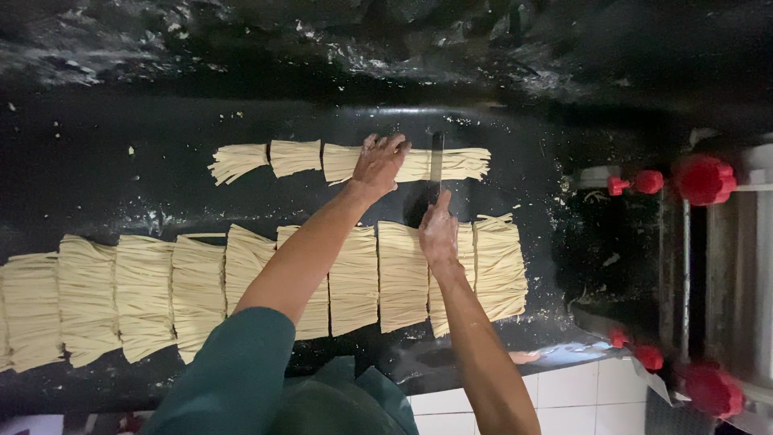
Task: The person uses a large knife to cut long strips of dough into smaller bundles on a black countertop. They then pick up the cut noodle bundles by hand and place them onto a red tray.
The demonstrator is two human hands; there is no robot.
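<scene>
My left hand (377,164) presses flat on a long strip of raw noodles (459,163) lying across the far part of the black worktop (97,185). My right hand (439,229) grips the handle of a long knife (436,165), whose blade stands across the strip just right of my left hand. Two cut noodle bundles (295,157) lie to the left of the strip. A row of several noodle portions (197,290) runs along the near side of the worktop.
A steel noodle machine with red knobs (705,179) stands at the right. White floor tiles (580,391) show below the worktop's near edge. Flour dusts the dark surface at the back.
</scene>
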